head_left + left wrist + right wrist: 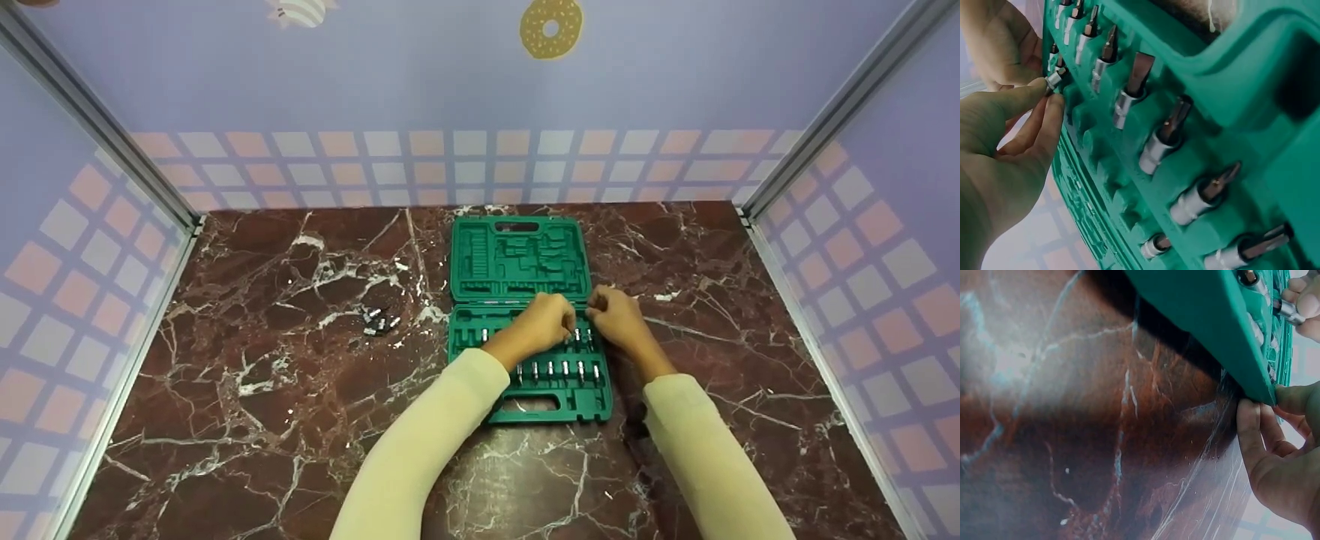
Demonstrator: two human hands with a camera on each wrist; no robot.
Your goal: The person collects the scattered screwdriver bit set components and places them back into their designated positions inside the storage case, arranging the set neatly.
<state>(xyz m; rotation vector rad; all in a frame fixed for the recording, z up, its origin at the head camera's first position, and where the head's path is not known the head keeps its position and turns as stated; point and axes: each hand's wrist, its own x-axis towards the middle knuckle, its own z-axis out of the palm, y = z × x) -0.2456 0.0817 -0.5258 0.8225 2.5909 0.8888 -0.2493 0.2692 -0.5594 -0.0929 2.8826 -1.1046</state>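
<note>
A green plastic tool case (587, 397) lies unfolded on the table, its moulded lid (491, 259) towards the back wall. My left hand (541, 321) is over the upper row of slots and pinches a small silver bit socket (1054, 79) between thumb and fingertips. Several more bit sockets (1157, 151) sit in the case's rows; some upper-row slots hold nothing. At the case's right edge, my right hand (621, 319) grips the rim between thumb and fingers, as the right wrist view shows. The left forearm hides part of the case.
A small pile of loose bit sockets (379, 321) lies on the marbled dark red table (247, 420), left of the case. Patterned panels (375, 90) wall in the back and both sides. A handle opening (531, 403) is in the case's near edge.
</note>
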